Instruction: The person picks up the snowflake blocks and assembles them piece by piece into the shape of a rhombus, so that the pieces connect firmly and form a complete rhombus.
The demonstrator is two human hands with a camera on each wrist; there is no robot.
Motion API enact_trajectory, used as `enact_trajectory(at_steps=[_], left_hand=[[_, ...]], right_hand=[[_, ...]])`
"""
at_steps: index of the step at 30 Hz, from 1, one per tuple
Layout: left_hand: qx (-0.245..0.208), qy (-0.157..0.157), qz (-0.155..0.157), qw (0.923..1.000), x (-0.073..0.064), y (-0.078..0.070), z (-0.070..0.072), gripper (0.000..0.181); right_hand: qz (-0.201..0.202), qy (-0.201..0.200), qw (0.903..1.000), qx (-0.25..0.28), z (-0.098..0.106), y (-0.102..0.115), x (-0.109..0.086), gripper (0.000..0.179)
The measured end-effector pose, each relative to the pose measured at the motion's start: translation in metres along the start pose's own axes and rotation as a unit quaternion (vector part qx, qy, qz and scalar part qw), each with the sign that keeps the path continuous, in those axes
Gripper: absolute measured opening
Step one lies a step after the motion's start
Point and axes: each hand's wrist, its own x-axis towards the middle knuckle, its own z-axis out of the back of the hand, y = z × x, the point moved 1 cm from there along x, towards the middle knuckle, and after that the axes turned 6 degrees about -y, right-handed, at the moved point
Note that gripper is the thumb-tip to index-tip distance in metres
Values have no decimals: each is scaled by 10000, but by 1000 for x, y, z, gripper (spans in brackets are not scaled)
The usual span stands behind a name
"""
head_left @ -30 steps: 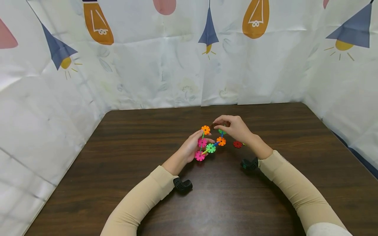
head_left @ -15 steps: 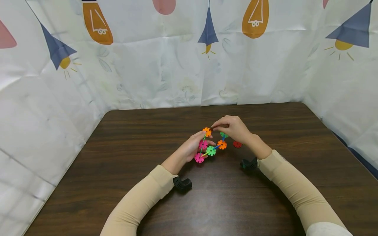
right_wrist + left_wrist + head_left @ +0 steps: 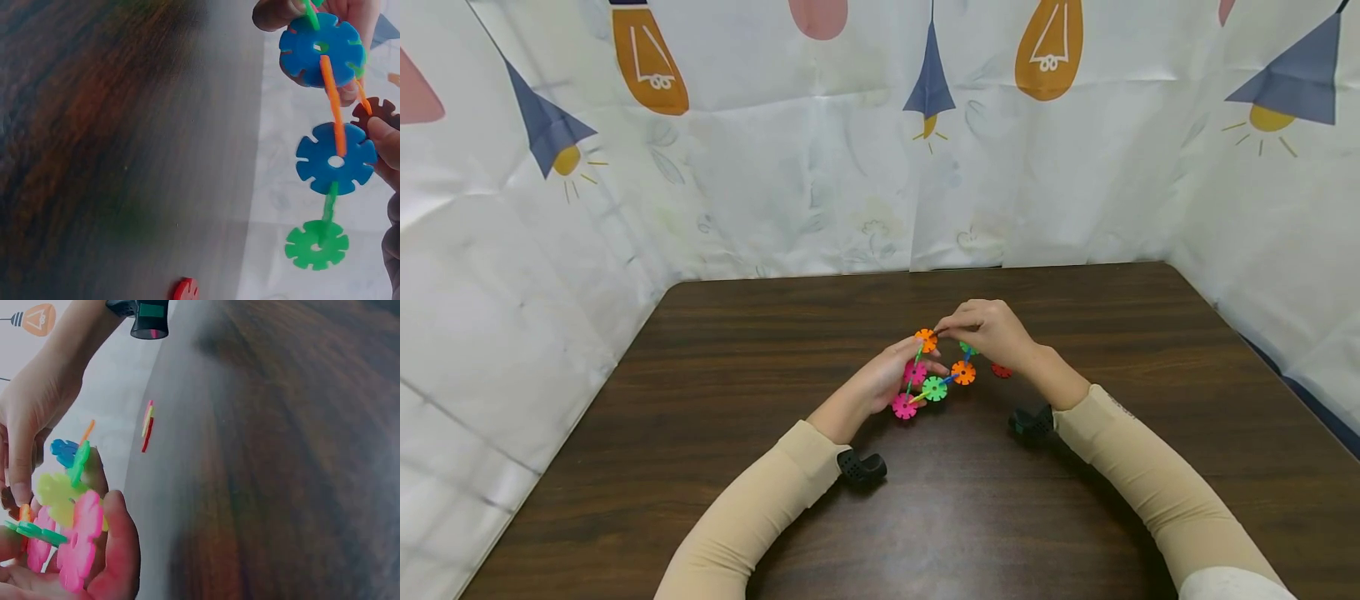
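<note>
My left hand (image 3: 883, 377) holds a chain of notched plastic snowflake discs, its fingers curled around the pink disc (image 3: 915, 372). Short rods link this to a second pink disc (image 3: 905, 407), a green disc (image 3: 934, 388) and an orange disc (image 3: 963, 372). Another orange disc (image 3: 926, 340) stands at the chain's upper end. With thumb and fingers my right hand (image 3: 992, 335) pinches a brown disc (image 3: 375, 115), right at the tip of an orange rod (image 3: 363, 97). In the right wrist view, blue discs (image 3: 335, 159) and a green disc (image 3: 317, 245) hang below the left hand.
Just beyond the right wrist, a red disc (image 3: 1001, 371) lies on the dark wooden table (image 3: 970, 517). Thin red and yellow pieces (image 3: 147, 428) show on the tabletop in the left wrist view. A patterned curtain (image 3: 850, 183) closes off the back and sides.
My right hand has come down and slightly left, bringing the brown disc up against the upper orange disc. The chain in my left hand has sunk a little.
</note>
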Motion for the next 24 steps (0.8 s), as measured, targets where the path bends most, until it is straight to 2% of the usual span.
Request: enact_trajectory(at_steps=[5,13,19,24], left_hand=[[-256,66,126,9996,0,1,-1,43],[-45,99,64,9999,-2,1,2,46],[-93,180,-9,9998,-2,2,2,46],[-233,96,-18,9997,-2,3,3,47]], right_hand=[[-113,167,9994,-269,1,1,1,24],[-334,446,9967,-593,3,6,1,33],[-821,637,9925,-641,11,6,-4,32],[-1331,726,9865,-625,28,1,-10,32]])
